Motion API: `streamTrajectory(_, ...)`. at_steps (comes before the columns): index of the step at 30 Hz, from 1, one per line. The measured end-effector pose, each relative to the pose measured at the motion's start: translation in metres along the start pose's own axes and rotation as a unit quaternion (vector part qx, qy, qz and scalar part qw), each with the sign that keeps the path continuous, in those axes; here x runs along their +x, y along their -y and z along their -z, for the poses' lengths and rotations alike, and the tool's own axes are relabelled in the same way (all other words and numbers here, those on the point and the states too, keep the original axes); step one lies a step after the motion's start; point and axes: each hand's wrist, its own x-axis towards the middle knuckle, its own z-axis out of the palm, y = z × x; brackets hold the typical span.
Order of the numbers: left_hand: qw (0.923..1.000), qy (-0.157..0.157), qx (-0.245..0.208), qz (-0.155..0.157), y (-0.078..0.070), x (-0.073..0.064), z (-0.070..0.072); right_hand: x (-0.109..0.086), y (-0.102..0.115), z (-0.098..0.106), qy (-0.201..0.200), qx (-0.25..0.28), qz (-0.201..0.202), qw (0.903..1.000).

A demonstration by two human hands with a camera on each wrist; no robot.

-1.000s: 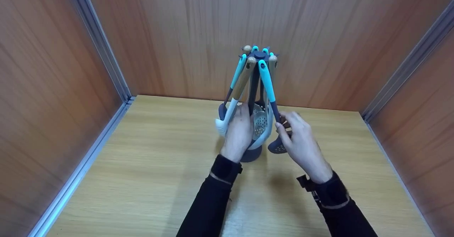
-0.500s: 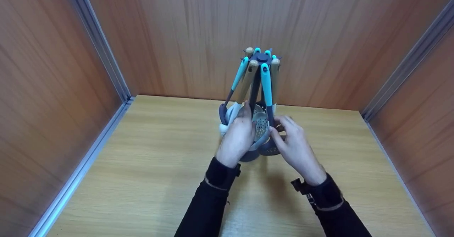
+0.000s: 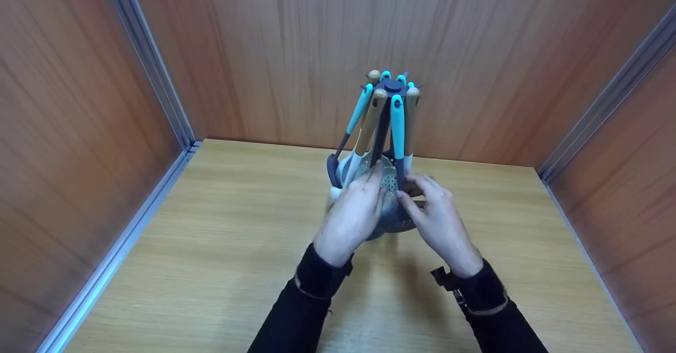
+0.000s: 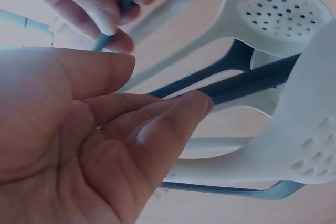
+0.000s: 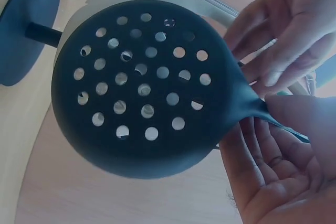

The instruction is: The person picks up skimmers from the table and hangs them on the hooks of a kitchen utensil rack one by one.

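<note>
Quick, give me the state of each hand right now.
Left hand: open, straight fingers resting against the dark stand pole.
Right hand: pinching the thin neck of the dark perforated skimmer.

Utensil rack [image 3: 388, 86] stands mid-table [image 3: 211, 247], near back wall [image 3: 327, 52]; utensils [image 3: 397, 126] hang round it.

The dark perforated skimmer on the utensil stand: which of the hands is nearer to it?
Right. The right hand pinches the neck of the dark perforated skimmer, just above its bowl. The left hand is on the stand's other side, fingers against a dark rod.
</note>
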Motion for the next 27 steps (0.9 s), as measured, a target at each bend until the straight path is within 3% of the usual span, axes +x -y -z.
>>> streamTrajectory(11, 0.9972, -0.065, 0.002, -0.037, 0.005, -0.024, 0.026, 0.002, 0.006, -0.004, 0.017, -0.033, 0.006, 0.9993)
streamTrajectory(14, 0.9965, -0.076, 0.009, -0.034, 0.009, -0.028, 0.033, 0.002, 0.006, -0.001, 0.019, -0.036, 0.012, 0.9991)
streamTrajectory(20, 0.9929, -0.109, 0.032, -0.035, 0.026, -0.031, 0.046, -0.001, 0.003, 0.01, 0.0, -0.034, 0.012, 0.9993)
streamTrajectory(27, 0.984, -0.164, 0.067, -0.011, 0.057, -0.031, 0.056, 0.002, -0.013, 0.036, -0.047, -0.063, 0.015, 0.9968)
